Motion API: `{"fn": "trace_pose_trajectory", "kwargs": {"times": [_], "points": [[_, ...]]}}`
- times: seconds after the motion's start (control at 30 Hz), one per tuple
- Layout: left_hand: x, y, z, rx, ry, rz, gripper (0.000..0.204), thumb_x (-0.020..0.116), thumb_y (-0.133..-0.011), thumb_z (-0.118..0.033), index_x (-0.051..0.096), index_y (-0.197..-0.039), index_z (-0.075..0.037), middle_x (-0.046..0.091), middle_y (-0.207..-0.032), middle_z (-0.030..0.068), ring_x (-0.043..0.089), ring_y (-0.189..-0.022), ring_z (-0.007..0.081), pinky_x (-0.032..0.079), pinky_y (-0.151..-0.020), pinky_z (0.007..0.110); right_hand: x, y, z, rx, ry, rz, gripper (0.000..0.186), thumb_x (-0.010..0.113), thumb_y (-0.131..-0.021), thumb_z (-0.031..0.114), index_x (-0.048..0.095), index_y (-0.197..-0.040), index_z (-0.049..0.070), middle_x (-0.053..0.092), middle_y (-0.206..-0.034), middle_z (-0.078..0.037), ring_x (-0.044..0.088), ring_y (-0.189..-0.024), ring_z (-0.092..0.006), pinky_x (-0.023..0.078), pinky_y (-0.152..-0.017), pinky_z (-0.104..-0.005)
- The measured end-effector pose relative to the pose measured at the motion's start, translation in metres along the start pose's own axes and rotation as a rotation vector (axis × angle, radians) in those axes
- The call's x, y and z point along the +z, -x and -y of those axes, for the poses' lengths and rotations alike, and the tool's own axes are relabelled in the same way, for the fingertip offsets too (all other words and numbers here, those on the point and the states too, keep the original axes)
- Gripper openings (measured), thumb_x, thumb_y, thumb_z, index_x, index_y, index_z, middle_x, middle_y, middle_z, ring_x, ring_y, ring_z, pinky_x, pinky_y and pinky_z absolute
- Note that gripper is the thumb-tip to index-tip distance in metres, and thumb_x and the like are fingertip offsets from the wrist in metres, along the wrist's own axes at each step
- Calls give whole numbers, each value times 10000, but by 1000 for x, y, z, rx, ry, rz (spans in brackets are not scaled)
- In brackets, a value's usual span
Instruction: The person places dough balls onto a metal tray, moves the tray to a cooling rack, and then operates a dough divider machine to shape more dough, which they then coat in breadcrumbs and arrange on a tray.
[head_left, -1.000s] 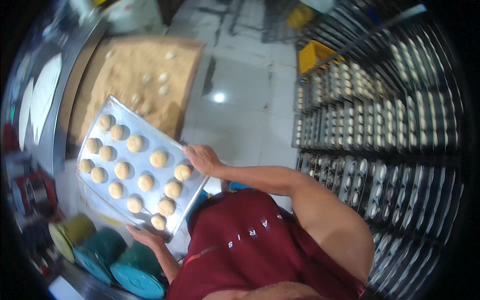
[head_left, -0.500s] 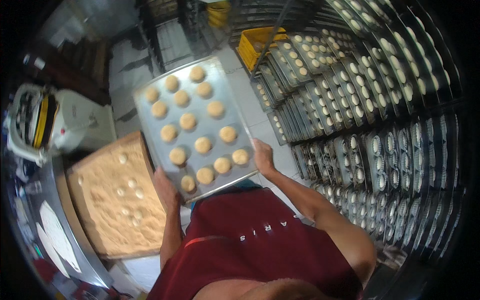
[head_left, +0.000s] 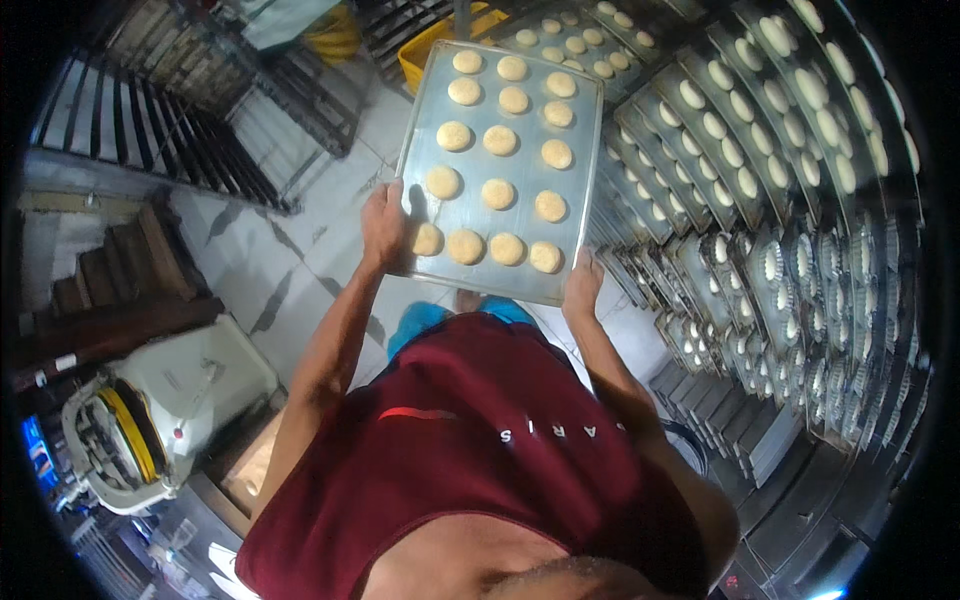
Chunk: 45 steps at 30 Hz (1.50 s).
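A metal baking tray (head_left: pixel 478 222) is held out in front of me, roughly level. Round, crumb-coated dough pieces (head_left: pixel 498 193) sit on it in loose rows. At its near left edge my left hand (head_left: pixel 383 225) is closed around the rim. My right hand (head_left: pixel 582 285) grips the near right edge, with its fingers partly hidden by the tray. The tray's far right side overlaps the racks in view; whether it touches them I cannot tell.
Tall racks of trays with pale dough pieces (head_left: pixel 732 152) fill the right side. A yellow crate (head_left: pixel 425 48) stands beyond the tray. A dark slatted rack (head_left: pixel 150 130) is at far left, a white machine (head_left: pixel 190 400) at near left. Beside it, the crumb-filled box (head_left: pixel 250 465) shows partly.
I have turned to the right with the tray, away from the crumb-filled box and toward the racks. Both hands still hold the tray, which is now straighter before me.
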<state>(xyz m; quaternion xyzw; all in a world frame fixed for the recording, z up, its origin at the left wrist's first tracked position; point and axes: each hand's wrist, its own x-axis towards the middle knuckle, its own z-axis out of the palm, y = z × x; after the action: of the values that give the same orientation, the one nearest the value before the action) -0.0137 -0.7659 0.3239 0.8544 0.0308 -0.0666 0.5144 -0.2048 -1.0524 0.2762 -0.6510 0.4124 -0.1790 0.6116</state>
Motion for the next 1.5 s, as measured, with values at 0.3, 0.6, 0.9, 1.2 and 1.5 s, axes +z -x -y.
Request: {"fn": "trace_pose_trajectory", "kwargs": {"times": [0.3, 0.6, 0.9, 1.2, 1.5], "points": [[29, -112, -31, 70, -111, 139, 475, 475, -974, -399, 625, -916, 47, 649, -803, 279, 659, -787, 369, 488, -734, 463, 49, -38, 34, 37, -38, -203, 408, 439, -1019, 250, 641, -939, -95, 645, -846, -173, 567, -790, -252, 452, -776, -388], [41, -153, -24, 18, -48, 316, 473, 415, -1009, -398, 620, -985, 27, 637, -963, 288, 599, -921, 447, 447, -848, 469, 63, -28, 30, 49, 96, -342, 426, 434, -1023, 243, 636, -992, -132, 671, -865, -206, 596, -790, -276, 477, -786, -393], [53, -246, -74, 218, -130, 408, 511, 396, -1016, -430, 633, -1010, 23, 646, -1001, 307, 598, -979, 497, 458, -849, 514, 110, -56, 66, 42, -45, -320, 411, 437, -1041, 274, 640, -963, -75, 666, -881, -130, 579, -791, -203, 479, -753, -332], [44, -336, -87, -82, 23, 754, 652, 453, -1013, -520, 547, -1374, 15, 627, -1257, 197, 609, -1083, 288, 486, -950, 384, 162, -105, 80, 149, -320, -356, 396, 426, -1044, 242, 606, -1145, -96, 648, -1077, -178, 594, -949, -241, 476, -859, -360], [69, -258, -81, -562, 798, 830, 432, 556, -1014, -322, 501, -1290, 5, 544, -1192, 119, 564, -1031, 224, 515, -937, 366, 149, -193, 49, 74, -366, -427, 366, 454, -1043, 239, 640, -1069, -75, 659, -1014, -146, 599, -897, -215, 482, -824, -351]]}}
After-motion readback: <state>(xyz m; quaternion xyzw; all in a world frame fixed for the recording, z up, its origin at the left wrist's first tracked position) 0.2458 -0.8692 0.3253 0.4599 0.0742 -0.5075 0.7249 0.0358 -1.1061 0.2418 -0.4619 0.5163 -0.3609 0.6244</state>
